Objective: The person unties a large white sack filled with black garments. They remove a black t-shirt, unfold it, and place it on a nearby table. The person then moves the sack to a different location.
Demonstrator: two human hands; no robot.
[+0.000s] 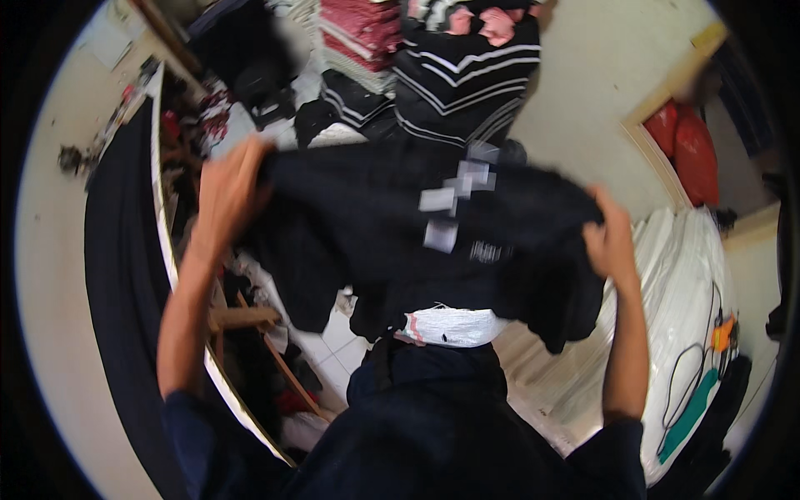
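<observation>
A black knit-like top (375, 200) is stretched wide in front of me, its sleeve-like ends hanging at both sides. My left hand (229, 196) is closed on its upper left corner, and my right hand (612, 233) grips the upper right. Several white labels (450, 200) lie across the front, smeared by motion, and a small pale print (487, 251) sits below them. The fabric hides parts of my fingertips. Beneath the hanging cloth, a white woven bundle (454, 327) shows close to my body.
Ahead stand a stack of black clothes with white stripes (467, 67) and a pile of red and white folded cloth (358, 33). Black cloth drapes over the table (125, 250) at left. A large plastic-wrapped bundle (675, 283) stands right, with red bags (693, 150) beyond.
</observation>
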